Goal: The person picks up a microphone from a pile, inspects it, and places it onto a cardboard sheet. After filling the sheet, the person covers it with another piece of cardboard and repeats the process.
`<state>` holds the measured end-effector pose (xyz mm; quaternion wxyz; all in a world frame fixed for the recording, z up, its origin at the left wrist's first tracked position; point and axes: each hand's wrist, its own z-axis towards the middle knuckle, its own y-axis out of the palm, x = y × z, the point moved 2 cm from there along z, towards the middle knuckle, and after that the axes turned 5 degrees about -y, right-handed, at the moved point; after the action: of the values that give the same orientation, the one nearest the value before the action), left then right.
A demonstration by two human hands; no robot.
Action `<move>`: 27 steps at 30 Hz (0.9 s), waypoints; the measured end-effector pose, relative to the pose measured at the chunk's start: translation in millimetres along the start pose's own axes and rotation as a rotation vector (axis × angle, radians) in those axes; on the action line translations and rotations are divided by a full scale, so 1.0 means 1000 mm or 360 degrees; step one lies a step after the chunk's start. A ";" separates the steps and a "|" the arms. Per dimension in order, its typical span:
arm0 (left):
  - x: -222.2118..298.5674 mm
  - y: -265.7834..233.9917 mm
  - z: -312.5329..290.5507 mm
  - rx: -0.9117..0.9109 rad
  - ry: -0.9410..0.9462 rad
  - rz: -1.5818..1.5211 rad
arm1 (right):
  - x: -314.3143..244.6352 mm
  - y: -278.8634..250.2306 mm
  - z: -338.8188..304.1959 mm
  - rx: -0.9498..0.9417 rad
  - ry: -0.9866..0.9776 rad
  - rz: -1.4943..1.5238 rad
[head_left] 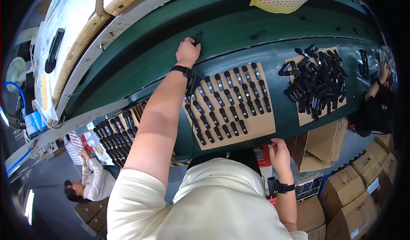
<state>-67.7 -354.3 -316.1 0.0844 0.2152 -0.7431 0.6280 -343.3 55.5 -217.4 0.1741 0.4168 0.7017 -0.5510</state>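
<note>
My left hand [188, 52] reaches far over the dark green conveyor belt [230, 30], its fingers closed on a small black stick-shaped device [198, 38]. Beneath that forearm and to its right, a cardboard sheet [261, 131] carries rows of similar black devices with rounded ends and grey middles. Part of the rows is hidden by my arm. My right hand [279, 154] hovers near the table's front edge, right of the sheet's near corner, loosely curled with no object visible in it.
A tangled heap of black devices [318, 82] lies on cardboard at the right, near a co-worker's hand [384, 72]. More devices [115, 133] stand in rows on the left. Another black device [259, 35] rides on the belt. Cardboard boxes [346, 184] fill the lower right.
</note>
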 end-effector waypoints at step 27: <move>0.045 -0.236 -0.338 -0.0272 0.1045 -0.1412 | -0.237 -0.045 0.005 -0.0036 -0.1450 0.0848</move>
<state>-56.5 -64.3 -19.9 0.5849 0.2928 -0.5642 0.5039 -238.7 -44.3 -24.3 0.5999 0.2971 0.4304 -0.6054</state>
